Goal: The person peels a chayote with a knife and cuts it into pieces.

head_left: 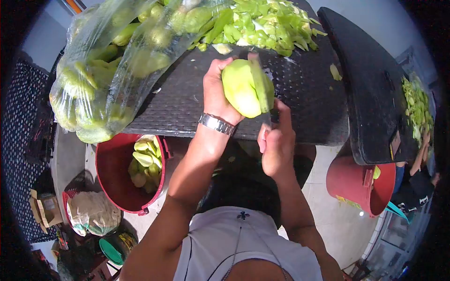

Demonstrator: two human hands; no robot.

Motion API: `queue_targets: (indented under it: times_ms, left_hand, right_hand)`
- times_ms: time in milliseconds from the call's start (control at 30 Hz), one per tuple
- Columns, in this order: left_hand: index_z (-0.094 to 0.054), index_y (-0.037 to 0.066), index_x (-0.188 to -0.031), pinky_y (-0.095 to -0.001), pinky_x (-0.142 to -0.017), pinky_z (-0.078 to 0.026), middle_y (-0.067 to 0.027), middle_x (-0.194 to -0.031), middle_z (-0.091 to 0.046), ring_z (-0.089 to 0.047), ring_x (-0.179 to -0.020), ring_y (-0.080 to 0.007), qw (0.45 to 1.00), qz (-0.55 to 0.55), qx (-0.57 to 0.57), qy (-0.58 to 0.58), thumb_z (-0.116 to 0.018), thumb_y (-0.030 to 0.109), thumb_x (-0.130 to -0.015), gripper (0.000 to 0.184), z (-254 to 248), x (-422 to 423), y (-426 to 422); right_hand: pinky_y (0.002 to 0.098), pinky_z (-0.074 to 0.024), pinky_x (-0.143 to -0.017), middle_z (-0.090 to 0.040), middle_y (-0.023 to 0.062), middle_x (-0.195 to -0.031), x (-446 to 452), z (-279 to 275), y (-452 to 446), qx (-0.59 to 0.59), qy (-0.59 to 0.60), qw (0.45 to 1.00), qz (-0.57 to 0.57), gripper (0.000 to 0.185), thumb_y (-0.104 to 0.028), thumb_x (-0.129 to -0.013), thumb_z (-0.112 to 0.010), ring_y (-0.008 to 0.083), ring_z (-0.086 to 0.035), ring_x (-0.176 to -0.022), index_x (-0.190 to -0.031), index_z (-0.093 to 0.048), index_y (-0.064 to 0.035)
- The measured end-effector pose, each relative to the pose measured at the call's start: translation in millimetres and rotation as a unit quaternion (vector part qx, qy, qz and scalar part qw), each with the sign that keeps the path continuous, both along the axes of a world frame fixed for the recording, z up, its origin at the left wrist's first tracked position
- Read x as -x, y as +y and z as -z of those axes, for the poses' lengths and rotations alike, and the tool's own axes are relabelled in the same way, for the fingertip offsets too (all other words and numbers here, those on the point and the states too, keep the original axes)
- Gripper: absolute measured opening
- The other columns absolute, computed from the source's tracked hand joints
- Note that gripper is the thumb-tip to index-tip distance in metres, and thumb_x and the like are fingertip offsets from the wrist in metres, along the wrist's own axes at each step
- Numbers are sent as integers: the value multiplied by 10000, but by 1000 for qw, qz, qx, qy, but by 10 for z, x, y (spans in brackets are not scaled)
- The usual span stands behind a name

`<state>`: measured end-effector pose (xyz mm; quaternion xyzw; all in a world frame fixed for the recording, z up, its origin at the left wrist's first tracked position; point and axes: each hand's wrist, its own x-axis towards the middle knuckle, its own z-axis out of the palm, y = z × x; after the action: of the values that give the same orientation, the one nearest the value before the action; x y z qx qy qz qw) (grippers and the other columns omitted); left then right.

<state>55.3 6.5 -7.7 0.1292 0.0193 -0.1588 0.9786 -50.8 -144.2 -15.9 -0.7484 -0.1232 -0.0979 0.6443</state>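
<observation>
My left hand [219, 89], with a metal watch on its wrist, is wrapped around a large pale green fruit [241, 91] above the near part of the table. The fruit's exact kind is not clear to me. Closed around a knife, my right hand [278, 145] is just below and right of the fruit. The knife's blade [267, 118] runs up along the fruit's right side, where a darker green strip of skin [262, 86] stands. Most of the handle is hidden by my fingers.
Beyond my hands, a heap of green peelings [267, 25] covers the far part of the dark woven table [309, 103]. At left lies a clear plastic bag [101, 89] of green fruits. Below are a red bucket [105, 159] with pale pieces and another red bucket [344, 178]. Another person's arm [421, 154] reaches in at far right.
</observation>
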Motion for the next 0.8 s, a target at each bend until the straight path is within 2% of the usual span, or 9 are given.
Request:
queue_targets:
  times_ms: [100, 200, 233, 300, 333, 533, 633, 733, 800]
  left_hand:
    - [-644, 50, -1121, -502, -826, -599, -176, -985, -723, -713, -885, -365, 999, -24, -25, -9, -520, 325, -1012, 321, 81, -54, 4]
    - [-634, 57, -1141, -510, -791, -606, -176, -969, -718, -713, -860, -373, 999, -19, -43, -8, -537, 314, -1006, 307, 46, -48, 24]
    - [-635, 58, -1143, -517, -772, -608, -175, -959, -719, -714, -849, -372, 999, -21, -20, 20, -552, 311, -993, 305, 13, -37, 4]
    - [-636, 84, -1044, -429, -763, -581, -91, -882, -682, -681, -797, -279, 996, -41, -70, 38, -610, 263, -931, 214, -113, 42, -70]
    - [-637, 96, -994, -385, -759, -567, -50, -843, -664, -665, -770, -232, 993, -52, -95, 45, -638, 240, -900, 171, -163, 55, -100]
    - [-640, 89, -990, -346, -749, -561, -36, -866, -658, -658, -778, -194, 991, -71, -108, 42, -644, 185, -909, 125, -186, 120, -195]
    - [-641, 82, -997, -343, -761, -556, -42, -867, -654, -655, -793, -200, 994, -58, -85, 29, -637, 185, -918, 130, -128, 99, -198]
    - [-639, 78, -1055, -342, -785, -548, -52, -914, -645, -647, -829, -203, 982, -100, -154, 41, -632, 192, -925, 173, -121, 142, -222]
    - [-639, 63, -1128, -371, -818, -560, -81, -985, -671, -665, -876, -234, 970, -152, -191, 8, -627, 228, -930, 259, -164, 207, -288]
  right_hand:
    - [441, -525, -663, -683, 199, -914, 48, 18, 47, 16, 6, 1000, 0, 766, -602, -998, -489, 354, -713, -772, -1448, -362, 6]
    - [379, -445, -595, -585, 137, -829, 11, 9, 36, -4, 23, 1000, -20, 788, -675, -982, -417, 298, -597, -688, -1363, -411, 15]
    - [303, -372, -526, -493, 52, -710, 17, -62, 61, -7, 24, 1000, -14, 860, -754, -959, -359, 173, -485, -587, -1321, -434, 22]
    - [228, -298, -454, -404, -32, -591, 19, -96, 54, -2, 28, 1000, -6, 944, -835, -936, -293, 48, -372, -483, -1275, -458, 30]
    - [229, -297, -450, -406, -32, -590, 4, -67, 45, 6, 29, 1000, -4, 947, -837, -935, -286, 47, -371, -480, -1270, -458, 32]
    - [240, -298, -440, -420, -23, -582, -60, 44, 40, 7, 2, 1000, 10, 847, -763, -992, -263, 51, -376, -469, -1225, -468, 25]
    - [244, -297, -438, -419, -23, -577, -48, -22, 44, -4, -4, 1000, 9, 800, -732, -1013, -256, 59, -375, -462, -1191, -484, 14]
    - [250, -293, -435, -416, -23, -574, -73, 131, -39, 77, -20, 997, 0, 755, -705, -1034, -237, 74, -369, -451, -1132, -508, -8]
    - [258, -295, -436, -419, -22, -576, -93, 225, -109, 80, 23, 996, -25, 711, -674, -1053, -224, 84, -371, -449, -1081, -517, -26]
